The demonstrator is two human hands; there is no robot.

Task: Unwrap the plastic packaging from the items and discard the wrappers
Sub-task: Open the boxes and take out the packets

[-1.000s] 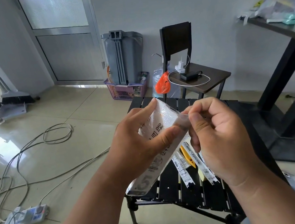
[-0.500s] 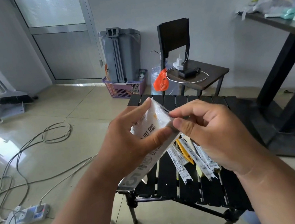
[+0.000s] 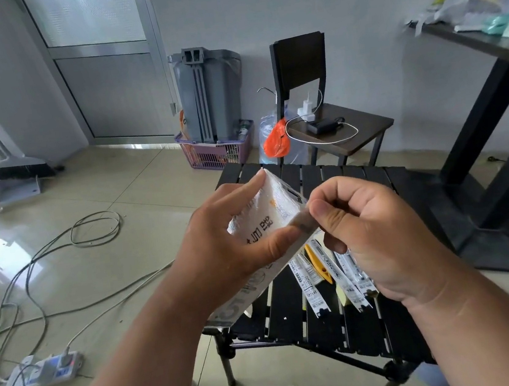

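A white plastic-wrapped packet [image 3: 269,216] with black print is held up over the black slatted table [image 3: 297,316]. My left hand [image 3: 221,245] grips it, fingers behind and thumb across the front. My right hand [image 3: 370,233] pinches the wrapper's right edge between thumb and forefinger, just beside my left thumb. Under my hands, several wrapped pens [image 3: 309,285] and a yellow item [image 3: 318,265] lie on the table slats. The packet's lower end [image 3: 238,307] hangs down past my left wrist.
A grey bin [image 3: 209,92] stands in a purple basket [image 3: 216,152] by the wall. A dark chair [image 3: 337,125] holds a charger and cable, with an orange bag [image 3: 276,143] beside it. Cables and a power strip [image 3: 41,373] lie on the floor left. A tall black table [image 3: 491,45] stands right.
My right hand's fingers have curled tighter and its thumb now presses on the wrapper's edge beside my left thumb. The packet stays in my left hand at about the same height.
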